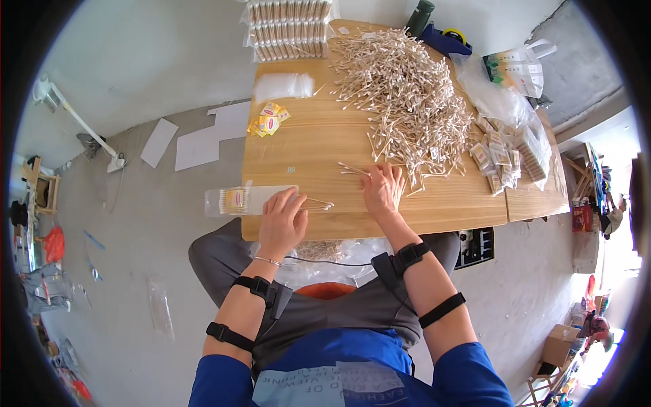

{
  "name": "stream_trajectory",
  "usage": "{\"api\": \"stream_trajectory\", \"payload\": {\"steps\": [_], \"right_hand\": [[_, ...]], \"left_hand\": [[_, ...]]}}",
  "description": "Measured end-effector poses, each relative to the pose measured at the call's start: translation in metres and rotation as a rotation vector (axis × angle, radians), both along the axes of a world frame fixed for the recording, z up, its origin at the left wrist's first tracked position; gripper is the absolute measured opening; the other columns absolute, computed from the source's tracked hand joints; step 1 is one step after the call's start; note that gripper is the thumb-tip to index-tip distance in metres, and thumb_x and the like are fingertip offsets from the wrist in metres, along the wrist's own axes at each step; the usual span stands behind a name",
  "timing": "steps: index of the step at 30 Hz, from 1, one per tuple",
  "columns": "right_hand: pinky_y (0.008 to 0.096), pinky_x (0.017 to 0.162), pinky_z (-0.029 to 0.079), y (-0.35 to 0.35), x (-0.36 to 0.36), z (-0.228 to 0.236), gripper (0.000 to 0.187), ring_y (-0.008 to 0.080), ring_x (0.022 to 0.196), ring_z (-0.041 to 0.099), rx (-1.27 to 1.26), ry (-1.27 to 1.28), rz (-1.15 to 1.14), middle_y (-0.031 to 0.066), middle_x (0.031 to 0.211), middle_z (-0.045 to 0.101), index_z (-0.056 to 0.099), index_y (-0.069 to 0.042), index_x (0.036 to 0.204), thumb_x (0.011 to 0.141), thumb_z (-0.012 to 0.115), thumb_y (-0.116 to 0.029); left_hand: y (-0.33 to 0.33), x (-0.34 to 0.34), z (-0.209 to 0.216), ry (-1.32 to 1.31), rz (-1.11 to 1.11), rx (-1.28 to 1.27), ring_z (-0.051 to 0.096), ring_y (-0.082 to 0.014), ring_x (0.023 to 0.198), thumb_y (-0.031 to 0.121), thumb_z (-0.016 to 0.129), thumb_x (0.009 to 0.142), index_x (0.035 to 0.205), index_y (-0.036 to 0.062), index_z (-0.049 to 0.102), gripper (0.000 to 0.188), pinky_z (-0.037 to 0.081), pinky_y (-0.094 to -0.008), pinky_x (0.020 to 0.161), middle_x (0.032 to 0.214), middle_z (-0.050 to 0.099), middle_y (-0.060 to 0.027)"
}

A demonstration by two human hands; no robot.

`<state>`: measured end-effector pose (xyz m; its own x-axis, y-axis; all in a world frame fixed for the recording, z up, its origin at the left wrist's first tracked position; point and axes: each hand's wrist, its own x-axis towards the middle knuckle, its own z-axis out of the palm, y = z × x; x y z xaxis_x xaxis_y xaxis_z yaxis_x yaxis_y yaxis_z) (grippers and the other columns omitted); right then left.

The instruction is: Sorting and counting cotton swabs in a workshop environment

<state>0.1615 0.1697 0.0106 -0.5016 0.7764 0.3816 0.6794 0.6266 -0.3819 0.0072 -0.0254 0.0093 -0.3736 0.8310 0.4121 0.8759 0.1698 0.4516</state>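
The largest thing is the light-brown wood-grained table (319, 136), which spreads before the person. On its far right half lies a broad, loose heap of white-tipped cotton swabs with pale sticks (407, 95). Beyond the table's far left part rises a layered stack of clear-wrapped swab packs (288, 30), and near the right edge a jumble of small clear-wrapped swab packets (498, 159) lies just beside the heap. A flat, clear plastic pouch with swabs and a yellow label inside its left part (254, 197) lies at the near left corner, its left end reaching past the table edge.

The bare left hand (281, 216) is over the pouch's right end; the bare right hand (383, 190) rests by the near edge of the heap. Smaller are a flat pile of clear, empty-looking plastic sleeves (283, 87) at the far left and, just nearer, a scatter of yellow-and-white paper labels (269, 121).

Smallest are the loose swabs at the hands. The left thumb and fingers grasp a few thin, white-tipped swabs (317, 203), tips pointing right. Under the right fingers, several pale-stemmed swabs (351, 169) stick out leftward; whether they are pinched or merely covered, I cannot tell.
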Motion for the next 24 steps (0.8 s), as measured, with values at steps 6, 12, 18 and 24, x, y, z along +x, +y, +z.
{"api": "stream_trajectory", "payload": {"steps": [6, 12, 18, 24], "right_hand": [[0.0427, 0.09, 0.039, -0.02, -0.023, 0.002, 0.01, 0.0271, 0.104, 0.051, -0.113, -0.074, 0.309, 0.0045, 0.098, 0.062, 0.07, -0.012, 0.092, 0.084, 0.066, -0.018], [0.0443, 0.088, 0.042, -0.014, -0.023, -0.005, 0.011, 0.0293, 0.101, 0.053, 0.017, -0.033, 0.116, 0.0063, 0.1, 0.061, 0.068, -0.013, 0.093, 0.084, 0.065, -0.015], [0.043, 0.086, 0.043, -0.042, -0.022, 0.005, 0.01, 0.0291, 0.099, 0.054, -0.186, 0.031, 0.371, 0.0046, 0.093, 0.062, 0.07, -0.013, 0.09, 0.082, 0.069, -0.018], [0.0426, 0.085, 0.043, -0.063, -0.042, 0.002, 0.01, 0.0272, 0.099, 0.055, -0.232, -0.033, 0.348, 0.0051, 0.092, 0.063, 0.069, -0.012, 0.086, 0.081, 0.069, -0.021]], "left_hand": [[-0.001, 0.001, -0.005, -0.01, 0.02, -0.006, 0.052, -0.0311, 0.116, 0.018, 0.068, 0.081, 0.113, 0.0097, 0.064, 0.034, 0.042, -0.0442, 0.1, 0.122, 0.058, -0.0101], [0.003, 0.003, -0.001, -0.007, 0.02, -0.01, 0.052, -0.029, 0.118, 0.019, 0.067, 0.081, 0.116, 0.0088, 0.063, 0.037, 0.042, -0.0431, 0.098, 0.123, 0.058, -0.0096], [-0.001, 0.002, 0.0, -0.029, 0.042, -0.004, 0.051, -0.0298, 0.118, 0.019, 0.067, 0.081, 0.12, 0.0076, 0.061, 0.041, 0.04, -0.0432, 0.1, 0.124, 0.058, -0.0102], [0.001, 0.003, -0.002, -0.06, 0.042, 0.028, 0.053, -0.0336, 0.114, 0.017, 0.069, 0.079, 0.111, 0.0076, 0.06, 0.035, 0.041, -0.0438, 0.1, 0.122, 0.057, -0.0121]]}}
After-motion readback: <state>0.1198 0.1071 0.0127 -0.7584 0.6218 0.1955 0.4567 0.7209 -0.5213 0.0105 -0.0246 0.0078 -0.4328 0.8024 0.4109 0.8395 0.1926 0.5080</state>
